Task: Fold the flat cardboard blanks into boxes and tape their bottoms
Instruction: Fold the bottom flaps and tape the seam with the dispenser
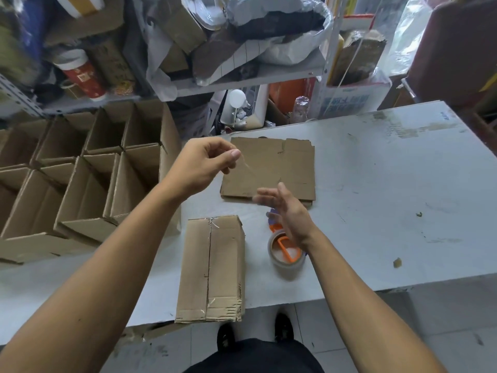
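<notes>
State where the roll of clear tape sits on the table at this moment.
In the head view the tape roll stands on the white table, just right of the folded box, directly below the right hand and nearer the person than the flat cardboard blank.

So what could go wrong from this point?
The left hand pinches a thin strip of clear tape in mid-air; it could curl and stick to itself or to the open right hand. The folded box overhangs the table edge and might tip off if bumped.
</notes>
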